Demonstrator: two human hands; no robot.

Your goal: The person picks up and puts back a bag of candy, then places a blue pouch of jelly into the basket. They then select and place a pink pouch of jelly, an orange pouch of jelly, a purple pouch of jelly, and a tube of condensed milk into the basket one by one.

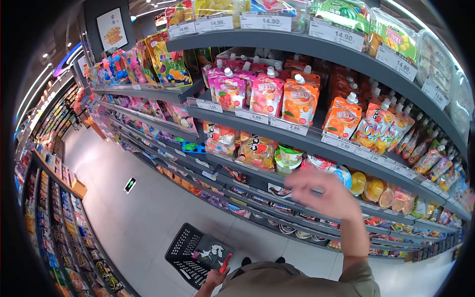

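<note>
My left hand (213, 278) is closed around the red handle (225, 263) of a black shopping basket (182, 250), low beside my legs. A dark packet with white and pink print (213, 251) lies in the basket. My right hand (321, 190) is raised in front of the snack shelves, blurred by motion, with its fingers loosely apart and nothing visible in them. Behind it are jelly cups (373, 189) and a green-lidded cup (288, 159). Above it stand spouted drink pouches: orange (300, 101), pink (266, 95) and magenta (230, 90).
Price-tagged shelf edges (341, 143) curve across the front and right. Bagged sweets (168, 59) hang at the upper left. Another stocked shelf (64, 232) runs along the left of the aisle. A green exit sign (130, 185) is set in the pale floor (153, 218).
</note>
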